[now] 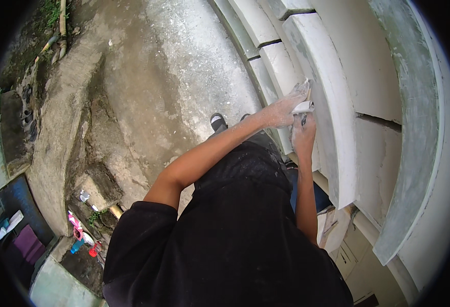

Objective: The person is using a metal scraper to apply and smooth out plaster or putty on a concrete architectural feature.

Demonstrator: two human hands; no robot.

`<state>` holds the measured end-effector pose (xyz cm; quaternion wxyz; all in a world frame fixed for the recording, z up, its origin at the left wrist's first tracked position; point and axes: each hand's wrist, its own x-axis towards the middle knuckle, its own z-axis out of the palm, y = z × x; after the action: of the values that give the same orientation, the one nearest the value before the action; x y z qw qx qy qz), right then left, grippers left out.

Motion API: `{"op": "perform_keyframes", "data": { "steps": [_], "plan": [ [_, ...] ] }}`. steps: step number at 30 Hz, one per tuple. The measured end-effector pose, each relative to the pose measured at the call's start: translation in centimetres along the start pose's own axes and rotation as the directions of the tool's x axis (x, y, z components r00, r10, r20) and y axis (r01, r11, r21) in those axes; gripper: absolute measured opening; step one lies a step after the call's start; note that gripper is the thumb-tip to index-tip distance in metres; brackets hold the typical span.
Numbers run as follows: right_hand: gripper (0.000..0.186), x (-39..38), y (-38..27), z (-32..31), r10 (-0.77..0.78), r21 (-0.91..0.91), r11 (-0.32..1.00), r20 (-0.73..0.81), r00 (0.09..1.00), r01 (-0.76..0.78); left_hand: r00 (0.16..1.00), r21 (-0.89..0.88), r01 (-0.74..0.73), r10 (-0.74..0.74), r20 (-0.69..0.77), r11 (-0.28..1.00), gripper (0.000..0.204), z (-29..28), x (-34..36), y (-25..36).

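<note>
My left hand (284, 110), coated with white dust, reaches across my body to the edge of a white moulded ledge (319, 71). Its fingers are bent together around a small folded pale sheet (303, 107). Just below it, my right hand (303, 135) is closed, its knuckles touching the lower side of that sheet. A small dark mark shows at the right hand's fingers; what it is I cannot make out. Both hands meet in front of the stepped wall moulding, close to the ledge's left face.
Grey-green and white moulding bands (409, 128) curve along the right, with a dark gap (378, 121) between wall panels. A stained concrete floor (148, 77) lies left of my shoes (218, 121). Broken concrete (61, 123), a pipe (62, 20) and scattered coloured items (79, 233) are farther left.
</note>
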<state>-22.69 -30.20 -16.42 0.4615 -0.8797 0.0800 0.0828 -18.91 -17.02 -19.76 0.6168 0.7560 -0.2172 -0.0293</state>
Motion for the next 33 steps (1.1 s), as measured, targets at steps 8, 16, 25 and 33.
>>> {"op": "perform_keyframes", "data": {
  "steps": [8,16,25,33],
  "plan": [
    [0.032,1.1,0.3,0.3,-0.121,-0.112,0.986,-0.002,0.993,0.120,0.984,-0.079,0.122,-0.110,0.143,0.989,0.078,-0.6,1.1,-1.0],
    [0.031,2.4,0.5,0.4,-0.217,-0.147,0.966,-0.007,0.976,0.214,0.999,-0.061,0.029,-0.030,-0.020,0.998,0.066,-0.2,1.1,-1.2],
    [0.025,0.9,0.9,0.5,-0.179,-0.018,0.984,-0.075,0.981,0.179,0.991,0.019,-0.019,0.021,-0.132,1.000,0.071,1.2,0.5,-0.6],
    [0.024,2.1,-0.6,1.3,-0.257,-0.096,0.963,-0.071,0.964,0.250,0.999,0.032,-0.014,0.016,-0.050,0.999,0.075,-0.2,0.4,-0.6]
  ]
}}
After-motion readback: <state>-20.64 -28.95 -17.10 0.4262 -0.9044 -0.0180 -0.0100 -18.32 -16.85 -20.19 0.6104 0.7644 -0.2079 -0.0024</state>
